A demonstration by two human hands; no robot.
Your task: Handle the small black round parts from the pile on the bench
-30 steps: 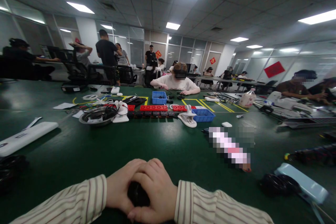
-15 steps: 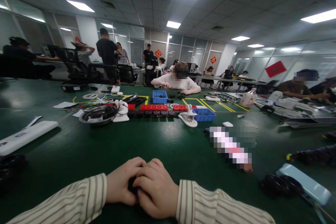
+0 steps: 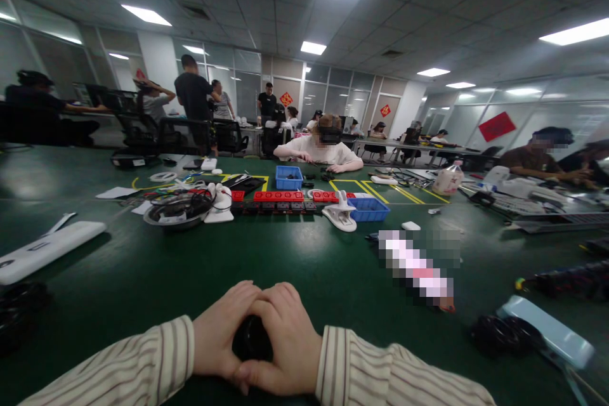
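Observation:
Both my hands meet close in front of me, above the green table (image 3: pixel 328 285), their fingertips and thumbs touching in a ring. Inside that ring is a dark, glossy, rounded object (image 3: pixel 254 337); most of it is covered, so its kind cannot be made out. My left hand (image 3: pixel 221 330) curls round its left side. From the right, my right hand (image 3: pixel 292 339) wraps it, with the thumb crossing low in front over the left thumb. Striped cream sleeves reach both wrists.
A long white device (image 3: pixel 52 252) and black coiled cable (image 3: pixel 21 311) lie left. Farther off are a metal bowl (image 3: pixel 176 225), white clip stand (image 3: pixel 340 212), red socket row (image 3: pixel 278 195) and blue bins (image 3: pixel 368 209). A light-blue case (image 3: pixel 547 330) is right. A co-worker (image 3: pixel 321 149) sits opposite.
My fingers have spread from a tight overlapping clasp into a wider ring, so more of the dark object shows. The right thumb has dropped lower. The table things stay put.

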